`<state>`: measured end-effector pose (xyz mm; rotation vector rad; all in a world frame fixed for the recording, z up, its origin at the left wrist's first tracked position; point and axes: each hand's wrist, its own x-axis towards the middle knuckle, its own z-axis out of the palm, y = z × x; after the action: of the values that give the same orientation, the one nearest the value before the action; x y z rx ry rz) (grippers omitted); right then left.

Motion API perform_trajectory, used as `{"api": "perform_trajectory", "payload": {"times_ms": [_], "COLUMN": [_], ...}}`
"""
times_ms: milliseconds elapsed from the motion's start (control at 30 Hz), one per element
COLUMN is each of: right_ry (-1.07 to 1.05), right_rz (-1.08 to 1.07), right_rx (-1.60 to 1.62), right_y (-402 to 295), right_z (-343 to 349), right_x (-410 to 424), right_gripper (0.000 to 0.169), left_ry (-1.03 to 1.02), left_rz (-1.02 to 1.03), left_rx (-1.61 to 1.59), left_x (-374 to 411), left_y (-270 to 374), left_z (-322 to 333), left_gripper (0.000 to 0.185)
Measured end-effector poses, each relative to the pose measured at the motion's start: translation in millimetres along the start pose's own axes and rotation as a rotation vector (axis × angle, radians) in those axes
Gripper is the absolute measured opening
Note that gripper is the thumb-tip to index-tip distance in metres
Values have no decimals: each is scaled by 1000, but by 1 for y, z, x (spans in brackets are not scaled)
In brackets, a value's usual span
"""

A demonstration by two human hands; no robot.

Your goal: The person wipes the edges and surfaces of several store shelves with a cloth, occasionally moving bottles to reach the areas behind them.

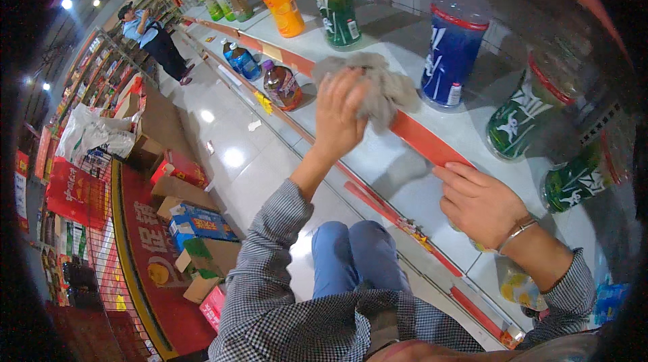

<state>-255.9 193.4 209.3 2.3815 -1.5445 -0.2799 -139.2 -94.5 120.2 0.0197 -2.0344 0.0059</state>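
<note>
A grey cloth [387, 83] is bunched under my left hand [341, 109], whose fingers are closed on it at the front edge of a white shelf; the cloth is slightly blurred. My right hand [481, 202] rests its fingertips on the red edge strip [430, 144] of that shelf, further right. Behind the cloth stand a green-labelled bottle [336, 13] and a blue-labelled bottle [450, 58]. More green-labelled bottles [521, 114] stand at the right. A purple-capped dark drink bottle [281, 86] is on the lower shelf, left of my left hand.
An orange drink bottle [281, 2] and green bottles [217, 0] stand further along the shelf. Blue bottles [243, 61] are below. Open cardboard boxes [190, 195] and a wire rack [109, 245] line the aisle's left side. Another person [154, 40] stands at its far end.
</note>
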Motion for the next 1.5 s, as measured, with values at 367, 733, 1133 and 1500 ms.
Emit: {"api": "perform_trajectory", "payload": {"times_ms": [367,733,1133,1500], "right_ry": [110,84,143,0], "right_rz": [52,83,19,7], "right_rx": [102,96,29,-94], "right_y": [2,-2,4,1], "right_z": [7,15,8,2], "right_x": [8,-1,1,2], "right_gripper": [20,16,14,18], "left_ry": [306,70,-327,-626], "left_rz": [-561,-82,-477,-572], "left_rx": [182,-118,233,-314], "left_x": [-16,0,101,149], "left_y": [-64,106,-109,-121], "left_z": [32,3,-17,47], "left_gripper": [52,60,77,53]}}
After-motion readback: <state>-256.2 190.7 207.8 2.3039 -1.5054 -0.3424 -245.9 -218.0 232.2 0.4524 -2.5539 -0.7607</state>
